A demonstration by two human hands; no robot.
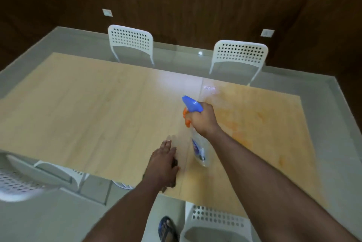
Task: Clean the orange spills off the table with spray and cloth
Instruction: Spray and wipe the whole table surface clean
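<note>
My right hand (202,118) grips a clear spray bottle (198,149) with a blue head and orange trigger, held above the middle of the light wooden table (88,108), nozzle pointing to the far left. Orange spills (252,120) smear the right part of the tabletop. A small wet patch (209,88) glistens near the far edge. My left hand (163,161) lies flat near the front edge, fingers together, pressing on something dark that barely shows under the palm; the view is blurred and I cannot tell whether it is the cloth.
Two white perforated chairs (131,43) (240,55) stand at the far side of the table. Another white chair (217,224) is tucked at the near side, and one more (17,181) at the near left. Dark wood panels form the wall behind.
</note>
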